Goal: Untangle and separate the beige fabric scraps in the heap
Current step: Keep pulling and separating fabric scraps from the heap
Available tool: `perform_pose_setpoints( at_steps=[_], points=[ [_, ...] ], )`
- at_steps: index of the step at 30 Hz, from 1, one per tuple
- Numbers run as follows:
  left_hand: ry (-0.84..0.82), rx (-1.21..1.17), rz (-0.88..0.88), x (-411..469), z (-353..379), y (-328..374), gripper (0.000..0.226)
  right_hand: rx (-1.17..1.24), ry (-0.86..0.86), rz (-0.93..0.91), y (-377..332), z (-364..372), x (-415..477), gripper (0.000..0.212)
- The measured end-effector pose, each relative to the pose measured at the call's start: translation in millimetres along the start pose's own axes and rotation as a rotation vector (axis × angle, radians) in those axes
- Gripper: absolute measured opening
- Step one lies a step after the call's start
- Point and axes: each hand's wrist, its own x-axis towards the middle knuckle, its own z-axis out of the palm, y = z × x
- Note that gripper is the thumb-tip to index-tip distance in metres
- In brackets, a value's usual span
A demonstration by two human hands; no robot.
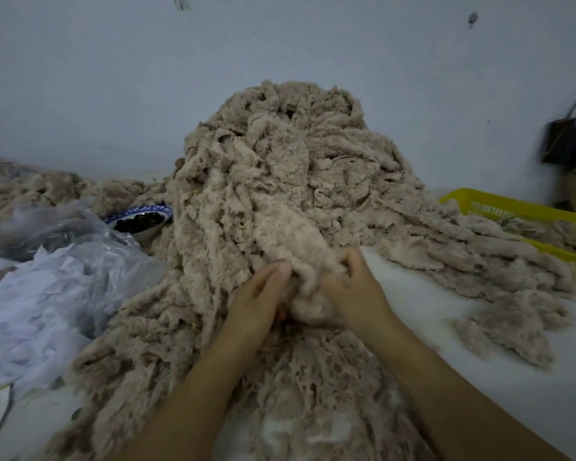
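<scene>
**Both hands working one clump at the foot of the heap**

I note the heap of beige fabric scraps (pixel 280 168) piled high at the middle of the white table (pixel 446 327), its tangled strands spilling towards me and off to the right. At its near foot sits a clump of scraps (pixel 305 294), held between both hands. The left hand (pixel 260 297) pinches its left side, thumb on top. The right hand (pixel 356 287) has its fingers curled into the right side. I judge the opposed grips are set to pull the clump apart while the heap's weight anchors the rest.

To the right, a yellow basket (pixel 499 207) already holds some beige strands, probably as the receiving place. On the left lie a plastic bag of white scraps (pixel 47 287) and a blue-and-white bowl (pixel 140 221) of dark contents, just beside the heap; loose strands could snag it.
</scene>
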Motion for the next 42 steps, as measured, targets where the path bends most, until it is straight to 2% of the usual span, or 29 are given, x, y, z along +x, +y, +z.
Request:
perform_pose_setpoints(
  at_steps=[3, 5, 7, 10, 14, 17, 19, 22, 24, 26, 28, 30, 32, 39, 42],
  points=[
    [-0.033, -0.21, -0.086, 0.9, 5.2, 0.6, 0.038, -0.526, -0.298, -0.285, -3.2, 15.8, -8.5, 0.022],
    [0.041, -0.331, -0.164, 2.9, 3.2, 1.0, 0.033, -0.76, -0.421, -0.409, -1.4, 21.5, -11.1, 0.017],
    [0.098, -0.521, -0.238, 5.5, -2.4, 2.3, 0.024, -0.751, -0.433, -0.432, -0.7, 21.4, -12.3, 0.016],
    [0.072, -0.886, -0.237, 9.7, -14.4, 3.6, 0.033, -0.667, -0.345, -0.408, 0.3, 17.4, -12.6, 0.026],
    [0.041, -1.01, -0.235, 10.4, -18.1, 3.9, 0.042, -0.619, -0.279, -0.324, 2.6, 11.0, -8.5, 0.034],
    [0.049, -1.075, -0.244, 10.3, -17.6, 3.3, 0.045, -0.653, -0.326, -0.303, 5.0, 9.7, -6.8, 0.027],
    [0.064, -1.085, -0.259, 9.8, -18.9, 3.6, 0.046, -0.709, -0.396, -0.394, 4.8, 12.3, -10.1, 0.024],
    [0.032, -1.056, -0.346, 9.1, -17.0, 4.1, 0.049, -0.711, -0.455, -0.466, 6.6, 16.1, -14.3, 0.041],
    [-0.013, -1.019, -0.383, 7.4, -12.9, 7.1, 0.055, -0.578, -0.353, -0.398, 9.9, 12.8, -11.0, 0.047],
    [-0.059, -0.953, -0.381, 6.0, -8.0, 9.4, 0.06, -0.507, -0.203, -0.321, 14.7, 7.6, -5.5, 0.045],
    [-0.085, -0.84, -0.383, 4.4, -1.2, 11.8, 0.046, -0.449, -0.105, -0.197, 18.5, 3.0, 0.3, 0.038],
    [-0.086, -0.738, -0.397, 2.9, 5.0, 13.2, 0.036, -0.299, -0.102, -0.057, 20.6, 1.6, 3.9, 0.032],
    [-0.068, -0.687, -0.4, 2.4, 8.4, 12.4, 0.034, -0.237, -0.148, -0.029, 19.8, 5.5, 4.1, 0.038],
    [-0.012, -0.732, -0.412, 1.6, 5.2, 15.8, 0.042, -0.426, -0.102, -0.224, 20.6, 13.0, 3.7, 0.046],
    [0.017, -0.758, -0.405, 2.6, 7.0, 19.6, 0.04, -0.503, -0.056, -0.213, 18.6, 14.0, 5.4, 0.045]
  ],
)
